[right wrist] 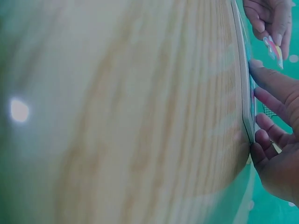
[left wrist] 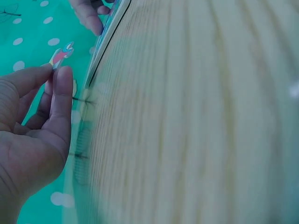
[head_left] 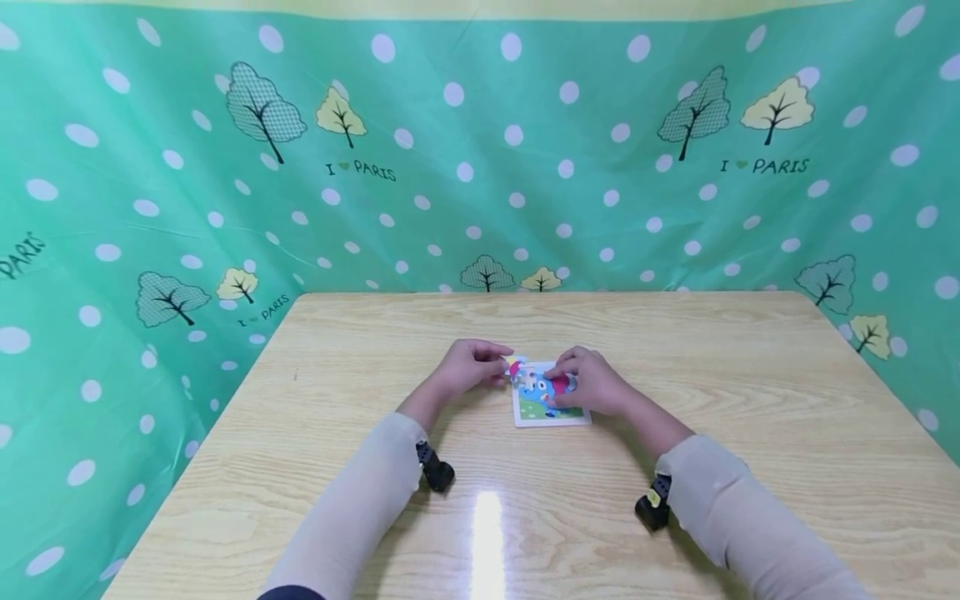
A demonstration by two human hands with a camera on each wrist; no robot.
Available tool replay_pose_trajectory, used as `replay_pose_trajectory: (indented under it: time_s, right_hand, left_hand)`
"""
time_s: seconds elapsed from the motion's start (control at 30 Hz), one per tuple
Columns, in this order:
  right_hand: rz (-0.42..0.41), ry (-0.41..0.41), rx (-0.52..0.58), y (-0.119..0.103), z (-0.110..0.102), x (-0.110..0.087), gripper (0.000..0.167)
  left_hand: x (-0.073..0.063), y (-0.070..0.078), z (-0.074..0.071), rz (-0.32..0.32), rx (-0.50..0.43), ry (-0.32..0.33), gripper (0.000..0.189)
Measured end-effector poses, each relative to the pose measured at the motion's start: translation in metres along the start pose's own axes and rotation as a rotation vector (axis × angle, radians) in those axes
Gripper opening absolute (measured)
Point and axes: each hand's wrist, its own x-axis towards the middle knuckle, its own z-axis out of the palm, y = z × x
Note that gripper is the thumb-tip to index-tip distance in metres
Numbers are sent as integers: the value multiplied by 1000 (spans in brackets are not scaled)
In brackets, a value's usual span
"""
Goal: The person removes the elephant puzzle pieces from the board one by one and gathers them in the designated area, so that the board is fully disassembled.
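Pale wood-grain bench passable between two light-sleeved forearms, up to a flat white-bordered picture board, left hand with small multicoloured piece blocking its far-left corner, right hand obstructing its right side, green polka-dotted cloth behind.

Worn on the head, one camera looks forward and down from above and behind, taking in the table and the spotted curtain. The left wrist camera and right wrist camera look low and tilted across the tabletop, each close to its own hand. Both wrist views share the left hand, right hand and small piece.
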Motion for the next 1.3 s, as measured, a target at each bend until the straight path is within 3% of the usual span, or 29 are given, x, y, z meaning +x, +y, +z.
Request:
replay_pose_trajectory:
  time_s: [0.3,0.77,1.3]
  right_hand:
    - [-9,13,-5,0,1,-1,44]
    - [3,4,3,1,2,-2,42]
    - [-35,-63,-13,4,-5,-4,53]
  left_hand:
    - [-4,0,-13,20,25,61,36]
    - [2,-9,-38,15,44,110,38]
    - [11,-8,-55,52,241,143,42]
